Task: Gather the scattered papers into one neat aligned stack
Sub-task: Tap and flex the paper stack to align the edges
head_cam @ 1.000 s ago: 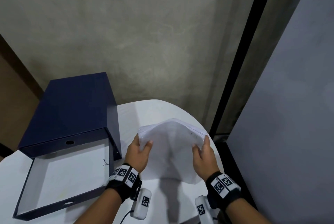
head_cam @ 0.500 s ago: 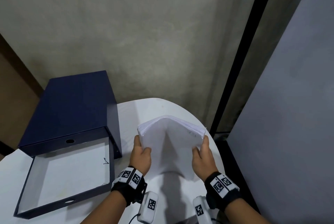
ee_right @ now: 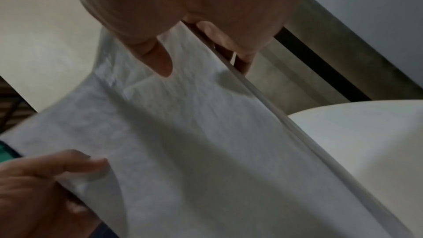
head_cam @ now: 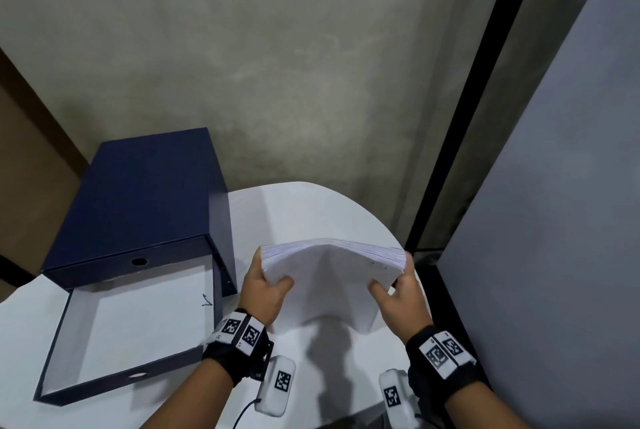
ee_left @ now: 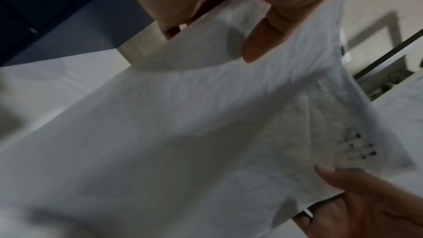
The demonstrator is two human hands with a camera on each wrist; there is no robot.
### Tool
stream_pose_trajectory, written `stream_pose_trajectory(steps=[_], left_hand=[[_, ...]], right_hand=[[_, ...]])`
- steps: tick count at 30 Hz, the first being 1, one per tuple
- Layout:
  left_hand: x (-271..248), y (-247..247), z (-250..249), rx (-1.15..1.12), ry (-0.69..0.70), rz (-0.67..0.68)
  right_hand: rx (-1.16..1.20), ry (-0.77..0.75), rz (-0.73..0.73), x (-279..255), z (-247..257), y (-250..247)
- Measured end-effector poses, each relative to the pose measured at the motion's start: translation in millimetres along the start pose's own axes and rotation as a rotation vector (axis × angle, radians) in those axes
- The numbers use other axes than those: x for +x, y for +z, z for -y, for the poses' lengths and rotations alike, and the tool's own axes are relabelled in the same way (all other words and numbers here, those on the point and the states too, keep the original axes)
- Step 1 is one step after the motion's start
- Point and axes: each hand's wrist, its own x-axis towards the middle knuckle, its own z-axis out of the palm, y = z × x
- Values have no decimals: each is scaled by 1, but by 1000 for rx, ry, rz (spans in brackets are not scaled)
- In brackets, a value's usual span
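Since earlier: sheaf edges closer together, top fan tighter. Papers (head_cam: pixel 332 276) upright above white surface (head_cam: pixel 311 207), arched. Left hand (head_cam: pixel 265 290), right hand (head_cam: pixel 401 293) pinch side edges. Loosen pinch, tap bottom edge down square.

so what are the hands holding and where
The paper stack, upright on the table: left hand grips its left edge, right hand its right edge.
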Motion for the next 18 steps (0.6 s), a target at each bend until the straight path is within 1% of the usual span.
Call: stream_pose_trajectory(steps=[2, 4, 7, 9, 11, 12, 13, 15, 16, 18], left_hand=[[3, -2, -8, -26, 47, 18], [5, 0, -11, -57, 54, 16], [4, 0, -14, -113, 20, 0], [5, -1, -15, -128, 10, 7], [6, 0, -17, -123, 24, 14], [6, 0, -17, -139, 37, 29], [7, 0, -17, -137, 41, 39], [8, -1, -17, -131, 63, 53], [11, -2, -15, -136, 85, 65], [12, -3, -18, -103, 116, 95]], right_hand=[[3, -68, -34, 6, 6, -3], [-10, -87, -32, 10, 12, -3], [-11, -83, -16, 8, 17, -1], [-4, -125, -53, 5, 24, 0], [-51, -278, -157, 4, 41, 0], [-120, -391, -189, 3, 53, 0], [-216, -521, -185, 2, 66, 1], [-431, -728, -98, -4, 96, 9], [-519, -780, -26, -9, 108, 18], [-677, -805, 152, -18, 123, 37]])
